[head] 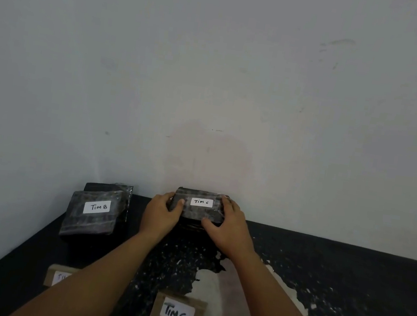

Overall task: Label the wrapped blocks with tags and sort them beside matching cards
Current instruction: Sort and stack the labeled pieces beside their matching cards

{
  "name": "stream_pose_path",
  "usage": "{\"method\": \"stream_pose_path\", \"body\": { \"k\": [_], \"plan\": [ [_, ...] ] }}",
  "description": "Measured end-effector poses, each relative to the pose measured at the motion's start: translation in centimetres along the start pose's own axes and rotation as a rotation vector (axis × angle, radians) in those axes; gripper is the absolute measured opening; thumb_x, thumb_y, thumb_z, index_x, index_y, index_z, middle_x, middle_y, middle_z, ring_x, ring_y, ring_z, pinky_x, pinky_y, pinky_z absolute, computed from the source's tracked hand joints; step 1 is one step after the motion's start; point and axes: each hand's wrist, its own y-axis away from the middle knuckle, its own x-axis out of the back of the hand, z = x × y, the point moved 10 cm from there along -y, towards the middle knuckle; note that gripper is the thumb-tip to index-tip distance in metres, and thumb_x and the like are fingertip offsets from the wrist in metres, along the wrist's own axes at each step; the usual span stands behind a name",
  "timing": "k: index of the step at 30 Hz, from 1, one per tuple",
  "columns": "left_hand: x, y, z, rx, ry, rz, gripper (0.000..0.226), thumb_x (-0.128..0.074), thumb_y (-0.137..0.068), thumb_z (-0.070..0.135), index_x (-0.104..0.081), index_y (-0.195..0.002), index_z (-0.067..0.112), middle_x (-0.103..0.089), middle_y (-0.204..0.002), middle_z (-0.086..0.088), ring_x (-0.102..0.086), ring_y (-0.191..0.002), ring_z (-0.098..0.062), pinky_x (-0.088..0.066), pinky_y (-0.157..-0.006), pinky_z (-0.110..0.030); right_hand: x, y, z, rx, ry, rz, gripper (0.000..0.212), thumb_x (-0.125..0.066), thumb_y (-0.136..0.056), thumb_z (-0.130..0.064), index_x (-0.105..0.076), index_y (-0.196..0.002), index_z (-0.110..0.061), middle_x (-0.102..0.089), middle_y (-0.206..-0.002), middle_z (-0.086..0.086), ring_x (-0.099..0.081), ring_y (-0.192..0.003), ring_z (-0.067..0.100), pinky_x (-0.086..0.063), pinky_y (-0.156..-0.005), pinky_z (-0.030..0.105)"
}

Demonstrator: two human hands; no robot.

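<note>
Up against the pale wall [213, 78], at the back edge of the dark table [345, 284], both hands clasp 1 wrapped block [201, 210] that sits on top of a low dark stack. The left hand [160, 214] curls round the block's left end, thumb lying on its top face; the right hand [227, 224] wraps the right end, fingers over the far corner and thumb on the near edge. A white tag [201, 202] reading "Tim C" is stuck to the block's top. Straight in front of it, near the table's front edge, lies a brown card [177, 314] marked "TIM C". To the left, another wrapped block [92, 215] tagged "Tim B" [97, 206] rests tilted against a dark block behind it. A second card [58, 274], partly hidden by the left forearm, lies near the front left.
</note>
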Motion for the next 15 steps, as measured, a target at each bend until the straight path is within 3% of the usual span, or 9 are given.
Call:
{"method": "stream_pose_path", "body": {
  "k": [4,8,15],
  "plan": [
    [-0.52,-0.01,-0.18,0.003,0.018,-0.008,0.053,-0.066,-0.104,0.048,-0.065,-0.147,0.017,-0.066,-0.129,-0.008,-0.064,-0.12,-0.023,-0.048,-0.098,-0.028,-0.49,-0.36,0.79,-0.023,0.043,0.013,0.101,-0.061,-0.091,-0.07,-0.026,-0.174,-0.025,-0.03,-0.177,0.003,-0.033,-0.158,0.026,-0.03,-0.132,0.05],
    [-0.8,-0.09,-0.28,0.012,0.027,-0.019,0.051,-0.065,-0.105,0.048,-0.065,-0.146,0.018,-0.065,-0.13,-0.007,-0.064,-0.12,-0.023,-0.047,-0.097,-0.028,-0.62,-0.64,1.06,-0.046,0.106,0.03,0.112,-0.039,-0.076,-0.083,-0.027,-0.173,-0.029,-0.031,-0.177,0.0,-0.033,-0.155,0.027,-0.029,-0.13,0.052],
    [-0.86,-0.01,-0.02,0.001,-0.002,-0.052,0.055,-0.062,-0.105,0.053,-0.063,-0.149,0.02,-0.066,-0.139,-0.009,-0.063,-0.128,-0.026,-0.05,-0.105,-0.035,-0.67,-0.54,1.06,-0.032,0.12,0.014,0.097,-0.054,-0.093,-0.073,-0.021,-0.174,-0.031,-0.023,-0.18,0.0,-0.03,-0.158,0.027,-0.027,-0.131,0.053]
  ]
}}
